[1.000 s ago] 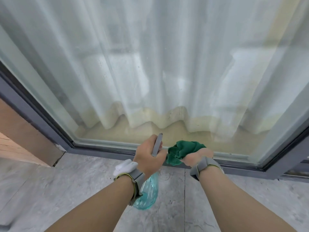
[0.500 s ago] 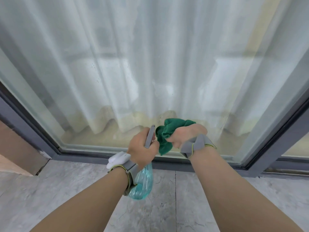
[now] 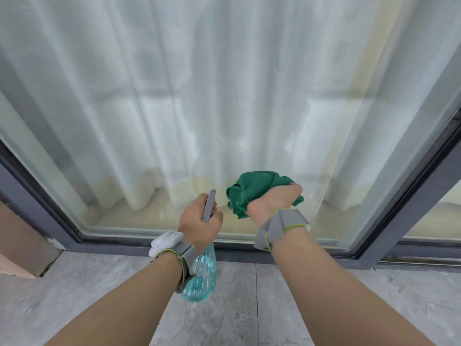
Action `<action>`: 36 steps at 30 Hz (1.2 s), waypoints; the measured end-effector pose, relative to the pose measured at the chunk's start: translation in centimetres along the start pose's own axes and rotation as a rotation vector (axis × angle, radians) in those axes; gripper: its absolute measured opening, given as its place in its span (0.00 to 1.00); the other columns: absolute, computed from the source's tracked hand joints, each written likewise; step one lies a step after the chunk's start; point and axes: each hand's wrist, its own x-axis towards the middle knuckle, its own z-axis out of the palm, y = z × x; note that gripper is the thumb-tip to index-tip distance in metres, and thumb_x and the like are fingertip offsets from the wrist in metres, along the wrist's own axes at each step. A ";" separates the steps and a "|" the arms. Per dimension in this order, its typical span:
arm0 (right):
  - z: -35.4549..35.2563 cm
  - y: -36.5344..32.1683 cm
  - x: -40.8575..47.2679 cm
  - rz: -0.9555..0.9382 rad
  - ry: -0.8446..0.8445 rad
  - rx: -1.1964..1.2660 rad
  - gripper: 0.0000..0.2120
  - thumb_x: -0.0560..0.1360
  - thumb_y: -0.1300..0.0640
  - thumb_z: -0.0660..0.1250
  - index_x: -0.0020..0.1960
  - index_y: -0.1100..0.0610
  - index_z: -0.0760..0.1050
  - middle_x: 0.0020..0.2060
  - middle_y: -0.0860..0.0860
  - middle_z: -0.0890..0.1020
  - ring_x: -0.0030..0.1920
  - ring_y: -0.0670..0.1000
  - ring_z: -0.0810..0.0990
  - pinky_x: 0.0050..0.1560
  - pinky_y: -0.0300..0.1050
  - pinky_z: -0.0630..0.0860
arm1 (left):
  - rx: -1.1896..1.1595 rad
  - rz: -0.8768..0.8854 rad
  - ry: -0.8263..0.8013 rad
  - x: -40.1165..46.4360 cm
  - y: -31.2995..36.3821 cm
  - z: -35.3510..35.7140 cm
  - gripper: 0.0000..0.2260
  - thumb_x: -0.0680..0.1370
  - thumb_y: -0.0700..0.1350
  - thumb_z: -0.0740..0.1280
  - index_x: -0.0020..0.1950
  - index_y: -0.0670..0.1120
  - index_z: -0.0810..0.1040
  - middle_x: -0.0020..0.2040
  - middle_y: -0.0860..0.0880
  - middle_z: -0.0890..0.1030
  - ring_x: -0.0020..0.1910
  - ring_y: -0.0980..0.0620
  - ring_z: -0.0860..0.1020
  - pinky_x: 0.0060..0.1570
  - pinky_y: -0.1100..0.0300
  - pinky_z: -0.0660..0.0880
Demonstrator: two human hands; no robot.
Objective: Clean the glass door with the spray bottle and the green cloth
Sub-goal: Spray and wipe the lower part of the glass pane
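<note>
Glass door [image 3: 224,108]: fills the far part of the scene, pane faintly marked, dark grey frame along the bottom and right.
Green cloth [image 3: 252,189]: bunched, raised before the lower pane, right of centre; whether it touches the glass cannot be told.
Right hand [image 3: 274,201]: fingers curled round the green cloth, gripping it.
Spray bottle [image 3: 200,273]: clear blue-tinted body hanging below the left hand, grey head pointing toward the glass.
Left hand [image 3: 199,221]: clenched round the spray bottle's neck, just left of the cloth.
Wrist bands [image 3: 279,227]: grey, one on each wrist; the left carries a white device.
Curtain [image 3: 249,71]: white, behind the glass.
Floor [image 3: 249,308]: grey marbled tiles, near.
</note>
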 end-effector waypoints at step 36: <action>1.2 -3.3 0.8 -0.163 -0.121 -0.227 0.08 0.75 0.49 0.58 0.40 0.50 0.65 0.37 0.50 0.72 0.47 0.53 0.71 0.51 0.46 0.67 | 0.041 0.045 -0.116 -1.5 1.2 0.8 0.08 0.69 0.50 0.62 0.45 0.49 0.74 0.36 0.51 0.77 0.37 0.44 0.77 0.42 0.44 0.78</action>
